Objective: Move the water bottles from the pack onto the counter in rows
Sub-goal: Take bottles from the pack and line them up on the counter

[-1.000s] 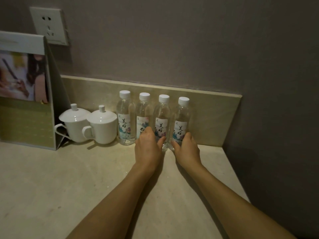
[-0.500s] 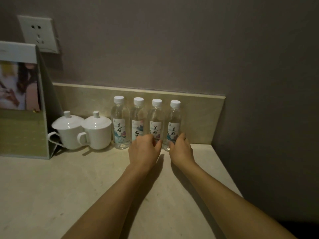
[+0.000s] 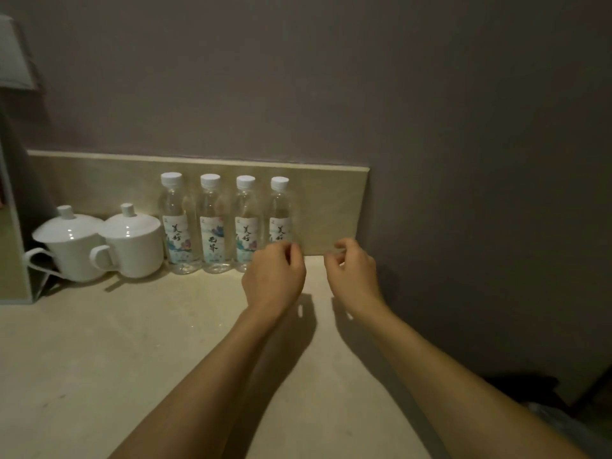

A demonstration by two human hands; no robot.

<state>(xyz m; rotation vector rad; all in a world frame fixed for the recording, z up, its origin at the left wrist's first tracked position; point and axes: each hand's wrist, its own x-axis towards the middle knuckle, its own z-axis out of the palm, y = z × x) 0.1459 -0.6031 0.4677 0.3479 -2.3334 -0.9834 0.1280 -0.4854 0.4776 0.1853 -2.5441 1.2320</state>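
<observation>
Several clear water bottles with white caps stand upright in one row against the backsplash; the leftmost bottle (image 3: 175, 223) is beside the cups and the rightmost bottle (image 3: 280, 210) ends the row. My left hand (image 3: 275, 276) hovers in front of the rightmost bottle's base, fingers loosely curled, holding nothing. My right hand (image 3: 352, 273) is off to the right of the row, apart from the bottles, fingers curled and empty. The pack is not in view.
Two white lidded cups (image 3: 129, 240) stand left of the bottles. A folded card stand (image 3: 13, 253) sits at the far left. The beige counter (image 3: 149, 359) ends at a side wall (image 3: 480, 226) on the right; a backsplash (image 3: 331, 210) runs behind.
Both hands have let go of the bottles and drawn back to the right. The view has shifted right, pushing the card stand and socket out of frame.
</observation>
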